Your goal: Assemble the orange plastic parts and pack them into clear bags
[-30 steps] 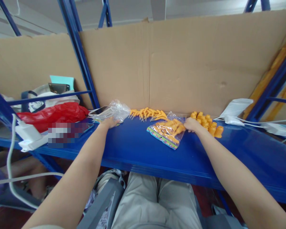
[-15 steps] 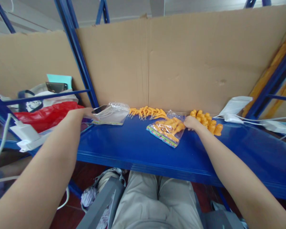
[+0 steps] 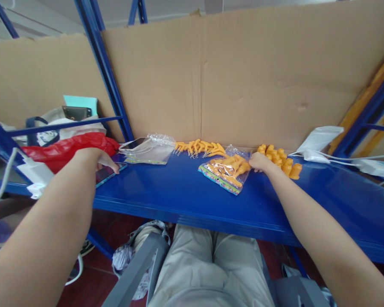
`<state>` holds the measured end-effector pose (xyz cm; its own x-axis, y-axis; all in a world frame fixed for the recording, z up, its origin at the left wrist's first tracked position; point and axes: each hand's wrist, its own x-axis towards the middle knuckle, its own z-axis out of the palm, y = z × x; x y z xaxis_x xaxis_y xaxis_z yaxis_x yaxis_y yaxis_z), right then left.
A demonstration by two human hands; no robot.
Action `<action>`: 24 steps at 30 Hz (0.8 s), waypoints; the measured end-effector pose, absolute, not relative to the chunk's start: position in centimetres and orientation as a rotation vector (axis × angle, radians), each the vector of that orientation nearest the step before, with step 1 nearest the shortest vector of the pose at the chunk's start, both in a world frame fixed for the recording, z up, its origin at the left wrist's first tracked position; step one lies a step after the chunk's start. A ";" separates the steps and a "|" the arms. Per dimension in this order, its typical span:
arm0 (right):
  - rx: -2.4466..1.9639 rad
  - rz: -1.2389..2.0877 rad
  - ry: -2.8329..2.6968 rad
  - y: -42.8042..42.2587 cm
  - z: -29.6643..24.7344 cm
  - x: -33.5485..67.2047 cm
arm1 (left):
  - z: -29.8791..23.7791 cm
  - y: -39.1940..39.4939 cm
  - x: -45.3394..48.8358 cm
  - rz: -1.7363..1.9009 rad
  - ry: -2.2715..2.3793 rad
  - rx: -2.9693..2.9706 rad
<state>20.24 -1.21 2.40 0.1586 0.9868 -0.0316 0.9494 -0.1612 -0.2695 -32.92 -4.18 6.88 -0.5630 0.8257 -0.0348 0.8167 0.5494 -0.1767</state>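
My left hand point(image 3: 106, 161) is over a dark flat device with a screen point(image 3: 104, 174), like a phone or tablet, lying on the blue shelf's left part. Its visible fingers are stretched out over the device; the thumb is hidden. My right hand point(image 3: 258, 162) is closed at the right edge of a clear zip bag point(image 3: 225, 170), which lies flat, filled with orange pieces and showing a colourful strip along its near edge. Just right of that hand stands a group of orange figure-like pieces point(image 3: 280, 161). A row of orange pieces with metal clasps point(image 3: 198, 147) lies behind the bag.
Clear plastic bags point(image 3: 150, 153) with a dark phone-like object point(image 3: 138, 143) lie at the back left. Farther left are a red plastic bag point(image 3: 70, 149) and a white power adapter point(image 3: 38, 172). White packets and cables point(image 3: 318, 145) lie right. A cardboard wall point(image 3: 243, 76) stands behind.
My left hand has drawn back from the clear plastic bags, toward me and left, onto the dark device. My right hand stays at the filled bag's edge. The view has shifted slightly.
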 end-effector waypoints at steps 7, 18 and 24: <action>-2.242 0.310 -1.898 -1.1 2.4 20.3 | 7.4 -3.5 -31.3 0.720 -2.918 -1.630; -2.228 0.273 -1.903 -1.0 2.2 20.4 | 7.9 -2.5 -23.9 0.569 -2.969 -1.826; -2.221 0.293 -1.905 -1.2 2.3 20.3 | 7.5 -1.7 -23.1 0.367 -2.937 -1.802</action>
<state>20.34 -1.22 2.34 0.1496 0.9886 -0.0196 0.9487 -0.1491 -0.2788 -23.11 -1.71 7.47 -0.4215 0.8248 -0.3770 0.8922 0.4515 -0.0096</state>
